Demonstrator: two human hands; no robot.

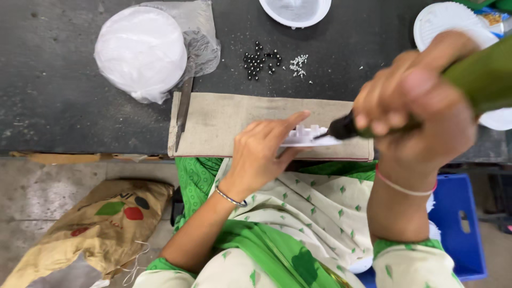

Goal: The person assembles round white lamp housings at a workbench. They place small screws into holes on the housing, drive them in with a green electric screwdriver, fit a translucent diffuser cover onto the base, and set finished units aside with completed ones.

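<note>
The left hand (262,152) presses flat, fingers together, on a small white moulded plastic part (308,136) at the beige cloth mat's (224,120) near edge; the right hand (413,109) grips a green-handled black-tipped tool (346,128) touching it.

A dark workbench (58,101) is being used as the carrying surface. A beige cloth mat (224,120) is being supported at its front edge, with a flat metal strip (183,109) lying along the mat's left side. A bagged stack of white discs (143,50), scattered black beads (260,62), small silver pieces (298,64) and white dishes (295,10) are being carried behind it.
</note>
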